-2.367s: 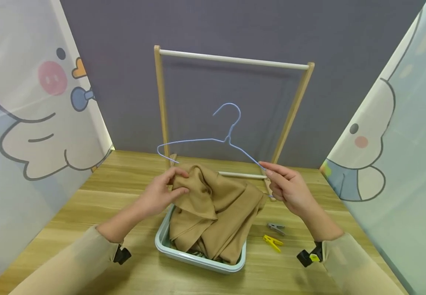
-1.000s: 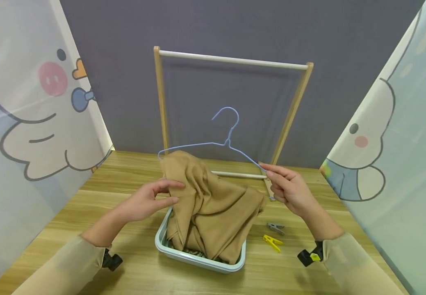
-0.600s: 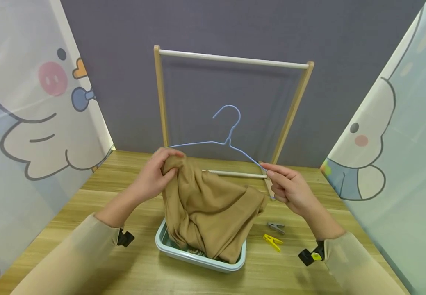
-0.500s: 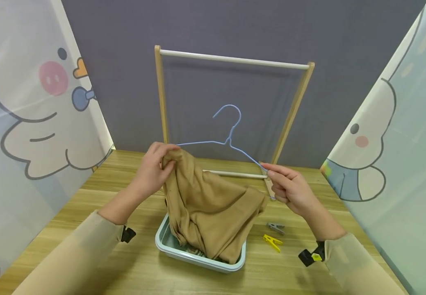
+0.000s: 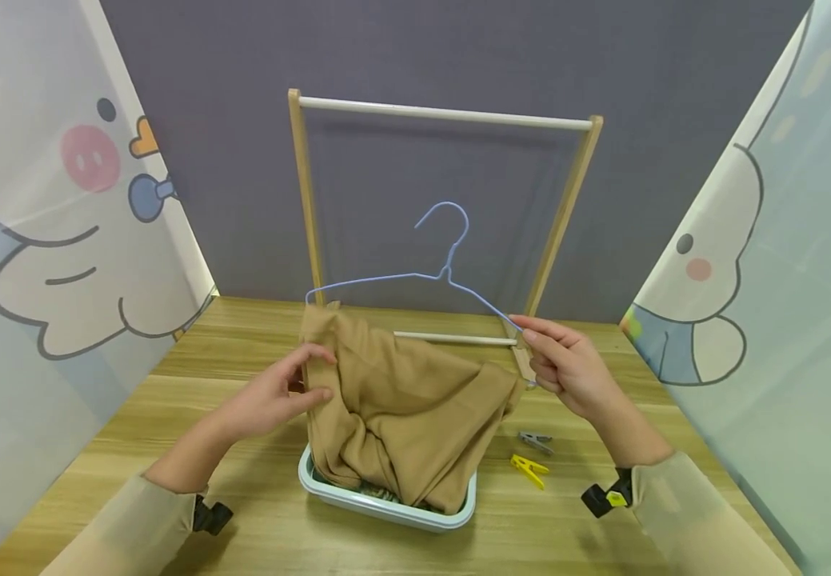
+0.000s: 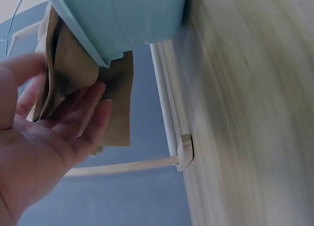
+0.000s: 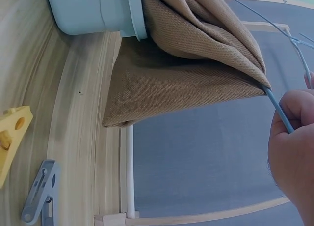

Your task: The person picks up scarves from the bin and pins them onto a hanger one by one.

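A light-blue wire hanger (image 5: 377,278) stands upright, hook at the top, above the brown cloth (image 5: 415,384). My right hand (image 5: 566,372) pinches the hanger's right arm between thumb and fingers. In the right wrist view, the cloth (image 7: 181,83) hangs folded over the hanger's lower bar. My left hand (image 5: 264,400) is at the cloth's left edge, thumb and index finger spread apart over its front. Seen in the left wrist view, the other fingers (image 6: 83,110) lie loosely behind that edge. Much of the lower bar is hidden by the cloth.
Below the cloth, a pale blue basin (image 5: 386,510) holds some patterned fabric. A yellow clothespin (image 5: 528,470) and a grey clothespin (image 5: 536,441) lie right of it on the wooden table (image 5: 242,512). Behind stands a rack with a white rail (image 5: 444,114) and wooden posts.
The cloth's left part has been raised and spread along the hanger's left side. My left hand gripped its upper corner half a second ago, then loosened and moved down. The right hand stays put.
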Motion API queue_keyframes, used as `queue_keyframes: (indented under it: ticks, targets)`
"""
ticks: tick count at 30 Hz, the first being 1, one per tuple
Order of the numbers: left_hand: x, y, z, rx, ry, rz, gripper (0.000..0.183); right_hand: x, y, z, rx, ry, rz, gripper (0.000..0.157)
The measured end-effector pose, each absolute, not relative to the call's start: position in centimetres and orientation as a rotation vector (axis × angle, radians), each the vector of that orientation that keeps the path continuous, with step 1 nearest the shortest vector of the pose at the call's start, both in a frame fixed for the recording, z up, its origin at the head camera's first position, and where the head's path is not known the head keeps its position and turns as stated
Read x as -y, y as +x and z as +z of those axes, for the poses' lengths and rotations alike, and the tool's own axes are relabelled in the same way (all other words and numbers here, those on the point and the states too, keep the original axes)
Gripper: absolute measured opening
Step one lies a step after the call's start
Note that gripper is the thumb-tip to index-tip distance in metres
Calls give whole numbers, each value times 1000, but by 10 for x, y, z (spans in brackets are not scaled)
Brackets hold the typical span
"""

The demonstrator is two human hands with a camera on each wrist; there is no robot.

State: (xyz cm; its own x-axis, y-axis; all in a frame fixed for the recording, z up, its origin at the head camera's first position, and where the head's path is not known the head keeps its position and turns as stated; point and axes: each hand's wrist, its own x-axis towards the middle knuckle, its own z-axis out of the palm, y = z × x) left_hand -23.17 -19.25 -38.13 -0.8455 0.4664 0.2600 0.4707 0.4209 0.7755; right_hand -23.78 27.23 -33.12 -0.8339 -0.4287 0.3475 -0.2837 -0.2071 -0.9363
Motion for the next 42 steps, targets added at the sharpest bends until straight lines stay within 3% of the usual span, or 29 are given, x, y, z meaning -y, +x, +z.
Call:
queue_keyframes:
  ticks: [4, 17, 22, 27, 31, 36, 42]
  targets:
    - [184, -230, -371, 2584, -799, -1379, 31, -272, -239, -333, -1930, -865, -2183, 39]
    - [145, -262, -315, 2318, -647, -1678, 38, -267, -237, -338, -1833, -883, -2183, 40]
    - [156, -263, -323, 2445, -630, -1494, 31, -268, -235, -337, -1816, -889, -2213, 41]
    - [171, -257, -341, 2448, -754, -1575, 44, -273, -235, -336, -1806, -883, -2257, 42]
    - [178, -256, -349, 2393, -816, -1774, 45, -272, -236, -337, -1813, -872, -2243, 41]
    - [175, -262, -345, 2178, -636, -1996, 37, -270, -235, -338, -1800, -865, -2238, 43]
    - [172, -259, -351, 2226, -533, -1274, 28, -268, -236, -333, -1810, -840, -2248, 41]
